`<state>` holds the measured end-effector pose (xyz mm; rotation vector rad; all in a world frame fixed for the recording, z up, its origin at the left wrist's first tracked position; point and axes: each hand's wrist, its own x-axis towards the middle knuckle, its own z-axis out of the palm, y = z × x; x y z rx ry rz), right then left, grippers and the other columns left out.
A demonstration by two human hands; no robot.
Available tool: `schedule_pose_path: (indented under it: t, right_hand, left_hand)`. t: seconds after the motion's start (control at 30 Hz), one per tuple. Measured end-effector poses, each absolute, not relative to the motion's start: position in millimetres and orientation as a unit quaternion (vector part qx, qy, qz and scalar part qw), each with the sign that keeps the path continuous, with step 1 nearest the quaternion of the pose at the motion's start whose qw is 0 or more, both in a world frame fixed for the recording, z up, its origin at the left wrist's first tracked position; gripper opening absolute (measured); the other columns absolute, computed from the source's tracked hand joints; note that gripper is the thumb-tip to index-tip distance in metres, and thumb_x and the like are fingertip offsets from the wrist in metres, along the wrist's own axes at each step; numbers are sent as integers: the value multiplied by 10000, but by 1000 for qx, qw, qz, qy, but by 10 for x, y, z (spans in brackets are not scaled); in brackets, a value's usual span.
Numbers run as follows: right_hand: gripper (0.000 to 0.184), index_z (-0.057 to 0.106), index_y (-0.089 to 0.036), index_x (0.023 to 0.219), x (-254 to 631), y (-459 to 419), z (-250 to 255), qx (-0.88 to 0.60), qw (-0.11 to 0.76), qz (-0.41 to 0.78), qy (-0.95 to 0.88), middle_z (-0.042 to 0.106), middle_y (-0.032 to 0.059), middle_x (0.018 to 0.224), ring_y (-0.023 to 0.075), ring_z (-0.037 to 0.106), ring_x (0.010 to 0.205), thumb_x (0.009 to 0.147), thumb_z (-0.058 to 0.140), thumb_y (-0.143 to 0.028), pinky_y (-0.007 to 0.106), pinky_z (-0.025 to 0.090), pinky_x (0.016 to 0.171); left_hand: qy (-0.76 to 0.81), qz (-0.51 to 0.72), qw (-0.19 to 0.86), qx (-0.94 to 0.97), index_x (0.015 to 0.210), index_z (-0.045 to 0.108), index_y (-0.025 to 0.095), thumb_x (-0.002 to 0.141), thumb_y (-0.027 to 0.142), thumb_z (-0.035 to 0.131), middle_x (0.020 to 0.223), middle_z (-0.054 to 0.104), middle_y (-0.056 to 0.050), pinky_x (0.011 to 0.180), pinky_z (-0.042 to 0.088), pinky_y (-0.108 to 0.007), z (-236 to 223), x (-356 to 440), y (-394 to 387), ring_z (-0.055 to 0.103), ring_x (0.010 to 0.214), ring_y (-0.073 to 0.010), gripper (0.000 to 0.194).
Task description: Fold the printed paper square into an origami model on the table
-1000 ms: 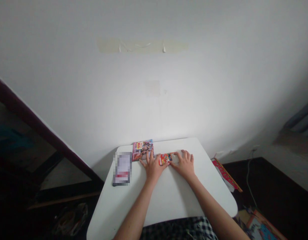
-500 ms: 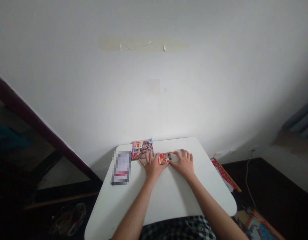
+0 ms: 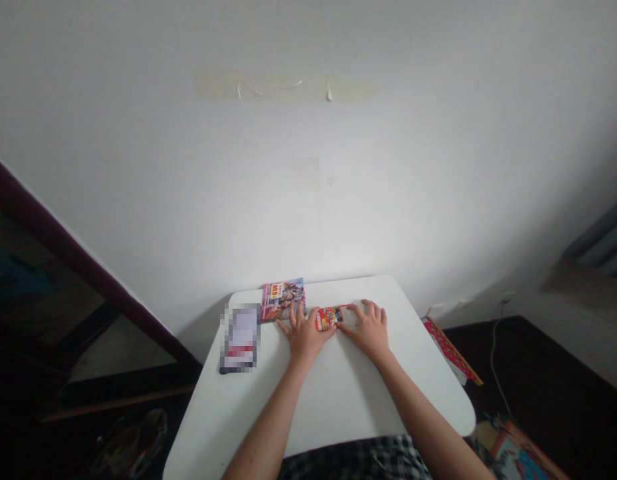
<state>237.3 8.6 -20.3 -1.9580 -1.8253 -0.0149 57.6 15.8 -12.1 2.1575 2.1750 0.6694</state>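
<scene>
A narrow strip of folded or rolled printed paper (image 3: 329, 318), red and colourful in the middle with a greyish part to the right, lies across the back of the white table (image 3: 348, 393). My left hand (image 3: 303, 333) grips its left part, thumb near the red print and the other fingers spread over the far side. On the right part, my right hand (image 3: 371, 327) holds it with the thumb at the near edge and fingers bent over the far edge. Beside my left fingertips lies a colourful flyer (image 3: 283, 293). My fingers partly cover the strip.
A phone-like dark-edged object (image 3: 241, 339), blurred by pixels, lies at the table's left. Behind the table rises a white wall (image 3: 413, 200) with a tape mark (image 3: 283, 87). Printed items (image 3: 525, 453) and a white cable (image 3: 494, 360) are on the floor at right.
The view has shifted slightly. Both hands stay at the strip in nearly the same pose, with no clear change in the strip itself.
</scene>
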Motion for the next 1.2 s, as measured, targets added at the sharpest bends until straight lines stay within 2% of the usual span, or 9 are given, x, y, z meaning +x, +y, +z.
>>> schedule_pose_path:
  t: [0.23, 0.5, 0.83, 0.93, 1.07, 1.2]
  right_hand:
    - [588, 602, -367, 1278, 2392, 81, -201, -710, 230, -10, -666, 474, 88, 1409, 314, 360, 1354, 798, 611, -707, 557, 198, 1148]
    - [578, 604, -368, 1281, 2393, 68, -180, -712, 222, 4, -666, 467, 90, 1418, 316, 359, 1361, 805, 612, -697, 558, 198, 1150]
    - [555, 605, -374, 1276, 2393, 73, -190, -714, 220, 2, -665, 468, 81, 1418, 314, 368, 1355, 814, 612, -682, 551, 202, 1151]
    - [550, 607, -372, 1274, 2392, 80, -206, -712, 224, 1, -665, 469, 83, 1418, 313, 367, 1355, 819, 608, -679, 552, 195, 1153]
    - [548, 610, -369, 1267, 2386, 81, -216, -713, 226, -2, -664, 467, 83, 1421, 312, 360, 1359, 819, 607, -682, 556, 192, 1152]
    - [556, 603, -368, 1278, 2389, 76, -207, -714, 222, 2, -664, 462, 85, 1426, 312, 353, 1367, 818, 608, -681, 554, 189, 1154]
  left_hand:
    - [698, 195, 21, 689, 1329, 599, 386, 751, 676, 626, 1579, 377, -111, 1123, 107, -756, -106, 550, 152, 176, 1501, -404, 647]
    - [706, 170, 52, 685, 1362, 555, 449, 812, 585, 606, 1627, 297, -80, 1088, 107, -793, -73, 437, 123, 45, 1530, -406, 569]
    - [708, 164, 56, 684, 1424, 452, 492, 876, 465, 559, 1660, 214, -30, 1090, 107, -793, -80, 395, 58, 39, 1529, -409, 559]
    - [715, 163, 48, 679, 1462, 373, 506, 886, 457, 550, 1675, 161, -31, 1083, 122, -797, -94, 394, 46, 61, 1528, -409, 605]
    - [718, 162, 40, 676, 1534, 208, 463, 897, 458, 532, 1685, 87, -65, 1082, 145, -793, -128, 389, 47, 69, 1528, -410, 714]
    - [720, 149, 40, 677, 1548, 151, 445, 909, 438, 511, 1686, 50, -65, 1094, 132, -785, -144, 383, 54, 60, 1530, -402, 733]
